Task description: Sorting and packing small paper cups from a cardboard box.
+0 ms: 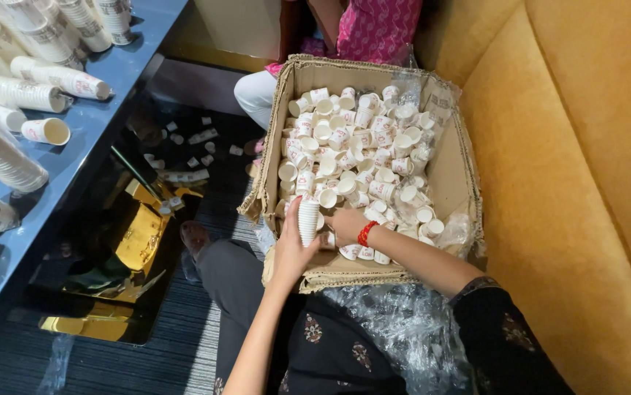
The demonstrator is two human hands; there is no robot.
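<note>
Crumpled plastic wrap (pixel 403 329) on the lap, then both hands at the cardboard box (pixel 454 172) of loose paper cups (pixel 352 146) — left hand (pixel 293 249) gripping a short nested stack of cups (pixel 308 219) upright at the box's near edge, right hand (pixel 345 223) closed among the cups just beside it. Longer cup stacks (pixel 34 73) lie sideways on the blue table (pixel 122 62), well apart — sofa (pixel 586 183) props the box.

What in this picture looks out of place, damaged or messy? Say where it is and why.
The cardboard box of loose paper cups has torn, ragged flaps. Small scraps lie scattered on the dark floor beside it. The left hand holds a short stack of cups at the box's near edge.
</note>
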